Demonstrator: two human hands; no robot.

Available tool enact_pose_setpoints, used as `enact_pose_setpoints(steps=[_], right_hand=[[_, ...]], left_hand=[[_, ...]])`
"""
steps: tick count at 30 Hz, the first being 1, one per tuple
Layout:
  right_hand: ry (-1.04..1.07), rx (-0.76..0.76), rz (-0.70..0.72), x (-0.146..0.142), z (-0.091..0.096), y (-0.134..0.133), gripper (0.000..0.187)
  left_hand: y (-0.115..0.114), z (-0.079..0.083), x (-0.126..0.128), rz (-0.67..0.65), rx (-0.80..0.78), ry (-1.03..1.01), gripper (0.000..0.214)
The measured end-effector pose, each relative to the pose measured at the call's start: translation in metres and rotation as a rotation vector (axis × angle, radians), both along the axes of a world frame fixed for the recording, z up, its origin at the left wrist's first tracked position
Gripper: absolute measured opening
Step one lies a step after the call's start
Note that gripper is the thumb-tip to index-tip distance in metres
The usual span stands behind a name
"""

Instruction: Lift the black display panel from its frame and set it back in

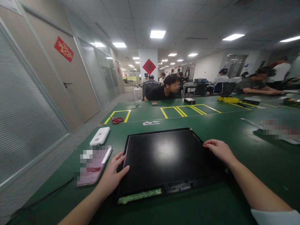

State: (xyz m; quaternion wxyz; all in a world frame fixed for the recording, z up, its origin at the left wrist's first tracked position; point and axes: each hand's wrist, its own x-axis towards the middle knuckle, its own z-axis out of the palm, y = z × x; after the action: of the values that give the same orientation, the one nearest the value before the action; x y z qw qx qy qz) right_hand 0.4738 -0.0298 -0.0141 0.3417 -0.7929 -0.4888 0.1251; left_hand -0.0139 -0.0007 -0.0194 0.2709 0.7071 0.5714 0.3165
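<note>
At nine o'clock my left hand [112, 177] lies open, fingers flat on the bare black rectangular display panel [164, 159], steadying it on the green table mat [234, 131]; at three o'clock my right hand [219, 150], also open, braces the opposite edge.

green table [234, 131] | bore black panel [164, 159], phone [93, 165], white power bank [100, 136], red scissors [117, 120], yellow tape boxes [178, 111]

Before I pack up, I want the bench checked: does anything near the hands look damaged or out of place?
The black display panel between the left hand and right hand lies flat, but a green circuit strip shows bare along its near edge. The red scissors sit askew across a yellow floor-tape box. Nothing looks spilled.
</note>
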Motion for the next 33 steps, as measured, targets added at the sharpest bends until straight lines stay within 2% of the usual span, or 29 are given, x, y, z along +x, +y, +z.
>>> enact_pose_setpoints(steps=[9, 17, 25, 33], right_hand=[[0.008, -0.010, 0.011, 0.0008, -0.0010, 0.0010, 0.023], [0.004, 0.013, 0.012, 0.0005, -0.0013, 0.0011, 0.023], [-0.001, 0.006, 0.013, 0.0022, -0.0021, 0.0013, 0.022], [0.001, 0.004, 0.013, 0.0024, -0.0028, 0.0008, 0.024]], left_hand=[[0.0020, -0.0012, 0.0020, -0.025, 0.002, 0.085, 0.059], [0.0022, -0.0018, -0.0004, -0.005, 0.009, 0.076, 0.053], [-0.0003, -0.0087, 0.0000, -0.080, 0.098, 0.083, 0.053], [-0.0016, -0.0015, 0.0008, -0.058, 0.088, 0.159, 0.054]])
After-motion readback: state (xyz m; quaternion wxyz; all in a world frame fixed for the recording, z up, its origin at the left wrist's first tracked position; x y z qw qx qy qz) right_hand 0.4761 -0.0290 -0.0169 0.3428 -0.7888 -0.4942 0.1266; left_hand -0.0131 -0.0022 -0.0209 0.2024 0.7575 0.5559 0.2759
